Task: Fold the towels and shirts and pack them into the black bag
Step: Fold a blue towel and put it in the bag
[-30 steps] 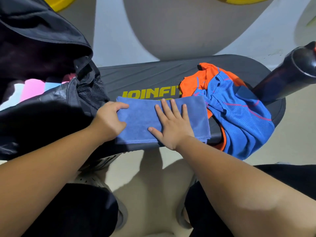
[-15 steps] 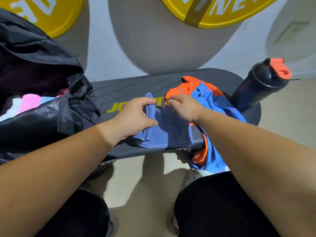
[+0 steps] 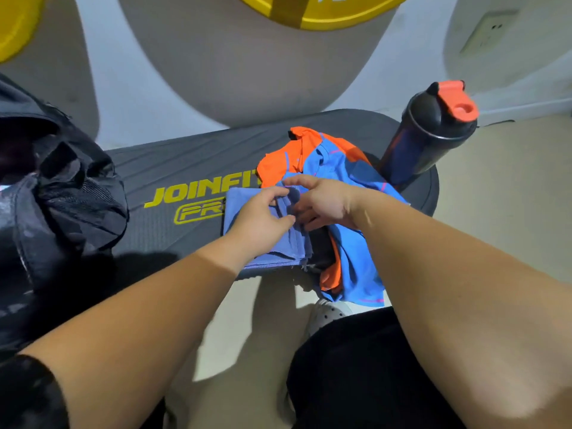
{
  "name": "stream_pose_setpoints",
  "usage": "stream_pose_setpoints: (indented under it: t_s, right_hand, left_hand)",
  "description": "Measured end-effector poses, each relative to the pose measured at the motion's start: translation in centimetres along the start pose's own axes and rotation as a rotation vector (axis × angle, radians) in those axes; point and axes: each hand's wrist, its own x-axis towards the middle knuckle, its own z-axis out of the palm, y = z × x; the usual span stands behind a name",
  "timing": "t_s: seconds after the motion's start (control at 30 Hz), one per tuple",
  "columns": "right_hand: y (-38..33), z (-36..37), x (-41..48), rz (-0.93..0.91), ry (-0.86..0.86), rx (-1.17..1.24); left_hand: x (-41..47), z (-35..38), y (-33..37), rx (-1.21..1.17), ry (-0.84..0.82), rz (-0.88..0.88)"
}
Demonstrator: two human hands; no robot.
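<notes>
Pinching one towel [image 3: 237, 209], two hands [image 3: 260, 219] [image 3: 326, 202]

A dark grey ribbed bench [image 3: 185, 168] with yellow lettering lies under the grip, a pale wall [image 3: 102, 82] with yellow discs [image 3: 340, 13] and a socket [image 3: 487, 34] rises beyond it, and beige floor [image 3: 495, 218] spreads nearer and to its right.

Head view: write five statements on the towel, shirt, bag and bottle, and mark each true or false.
1. The bag sits left of the towel. True.
2. The left hand and the right hand both grip the towel. True.
3. The towel is in the bag. False: it lies on the bench.
4. The shirt lies crumpled beside the towel. True.
5. The bottle has a yellow cap. False: the cap is orange.
</notes>
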Motion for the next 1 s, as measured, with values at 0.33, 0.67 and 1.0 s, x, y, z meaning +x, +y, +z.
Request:
stream_pose_setpoints:
  t_s: [0.33, 0.67, 1.0]
  right_hand:
    - [0.2, 0.0, 0.5, -0.142, 0.100, -0.346]
    - [2.0, 2.9, 1.6, -0.553, 0.636, -1.166]
    - [6.0, 2.2, 2.9, -0.285, 0.288, -1.375]
  left_hand:
    - [-1.3, -4.5, -4.0, 0.808, 0.237, 0.409]
    - [-1.6, -1.4, -6.7, 1.035, 0.044, 0.207]
    - [-1.5, -1.5, -7.2, 0.941, 0.034, 0.206]
